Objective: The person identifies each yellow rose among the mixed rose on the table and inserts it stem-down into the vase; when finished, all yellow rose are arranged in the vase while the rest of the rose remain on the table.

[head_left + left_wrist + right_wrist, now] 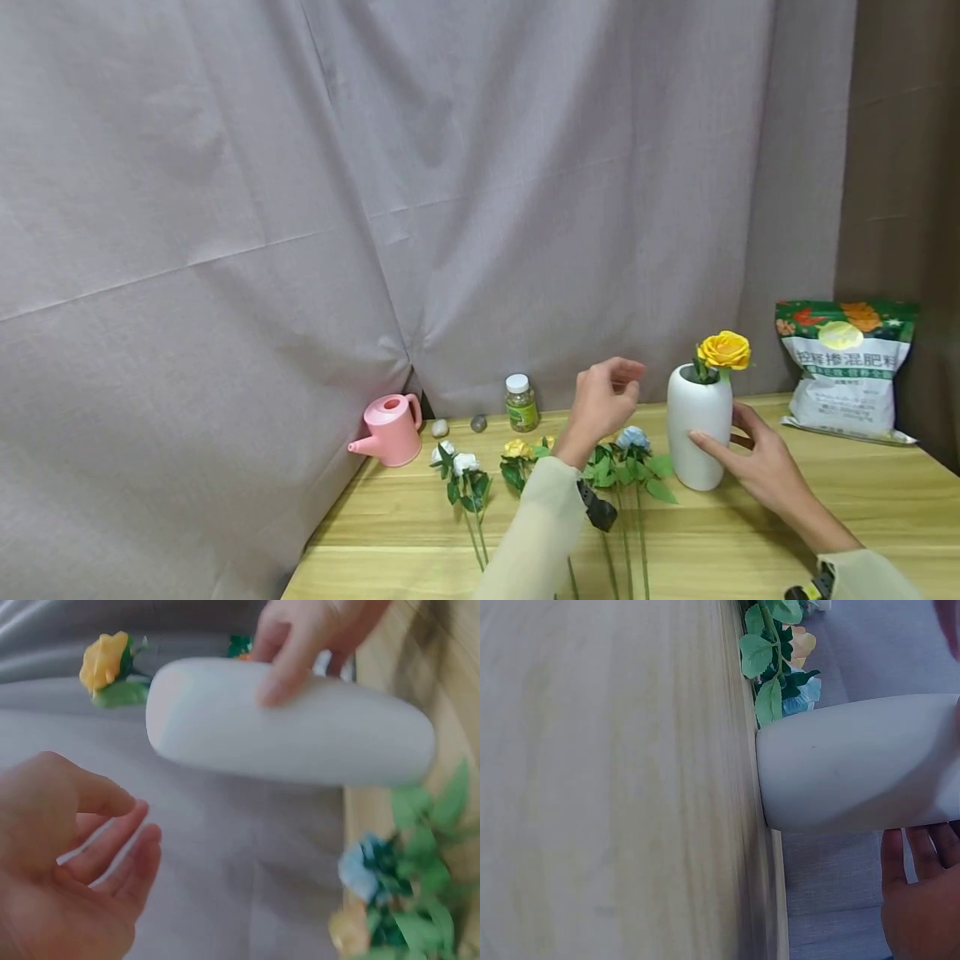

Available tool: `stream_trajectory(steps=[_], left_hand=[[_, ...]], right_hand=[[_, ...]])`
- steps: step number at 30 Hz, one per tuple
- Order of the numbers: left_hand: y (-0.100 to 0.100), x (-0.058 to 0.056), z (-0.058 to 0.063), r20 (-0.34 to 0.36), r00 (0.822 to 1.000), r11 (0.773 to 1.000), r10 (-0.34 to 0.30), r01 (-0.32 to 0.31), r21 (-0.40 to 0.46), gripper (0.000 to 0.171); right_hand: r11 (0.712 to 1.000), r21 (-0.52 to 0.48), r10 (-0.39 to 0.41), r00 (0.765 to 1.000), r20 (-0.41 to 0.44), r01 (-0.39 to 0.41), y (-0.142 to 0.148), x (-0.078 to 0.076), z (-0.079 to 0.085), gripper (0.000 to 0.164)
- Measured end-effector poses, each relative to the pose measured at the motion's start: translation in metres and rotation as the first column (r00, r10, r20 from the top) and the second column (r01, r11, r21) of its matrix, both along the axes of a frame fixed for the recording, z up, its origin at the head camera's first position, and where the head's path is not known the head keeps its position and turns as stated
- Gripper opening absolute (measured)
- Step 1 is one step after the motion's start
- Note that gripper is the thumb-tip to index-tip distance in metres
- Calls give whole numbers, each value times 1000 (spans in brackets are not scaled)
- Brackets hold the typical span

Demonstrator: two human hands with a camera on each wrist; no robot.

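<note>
A white vase (pixel 699 433) stands upright on the table with a yellow rose (pixel 724 350) in its mouth; the bloom leans over the rim on the right. My right hand (pixel 772 467) grips the vase from the right side, thumb across the front and fingers behind it. Left of the vase, at about the height of its rim, my left hand (pixel 603 400) is raised with loosely bent fingers and nothing in them. In the left wrist view a gap shows between that hand and the vase (pixel 292 731). Below it lies a blue rose (pixel 633 438) with green leaves.
White roses (pixel 467 463) and another yellow rose (pixel 517 449) lie to the left. Behind them are a pink watering can (pixel 393 433), two stones (pixel 478 423) and a jar (pixel 521 404) with a white lid. A fertilizer bag (pixel 847 375) stands at the back right, near the curtain (pixel 570 208).
</note>
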State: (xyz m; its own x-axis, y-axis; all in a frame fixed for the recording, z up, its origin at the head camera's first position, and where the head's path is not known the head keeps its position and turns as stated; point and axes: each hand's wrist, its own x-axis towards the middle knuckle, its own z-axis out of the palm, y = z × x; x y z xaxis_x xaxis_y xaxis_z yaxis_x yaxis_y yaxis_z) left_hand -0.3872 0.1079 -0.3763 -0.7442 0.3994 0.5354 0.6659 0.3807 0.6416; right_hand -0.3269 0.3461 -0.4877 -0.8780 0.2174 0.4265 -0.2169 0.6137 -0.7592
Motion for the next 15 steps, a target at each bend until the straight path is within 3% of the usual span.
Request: stream_trajectory(steps=[8, 15], left_hand=[[-70, -6, -42, 95, 987, 991, 129, -127, -33, 17], [-128, -6, -78, 181, 945, 961, 273, -261, -91, 14]], right_hand=[[1000, 7, 11, 1000, -3, -11, 1, 0, -1, 82], [1000, 0, 17, 1000, -3, -17, 2, 1, 0, 80]])
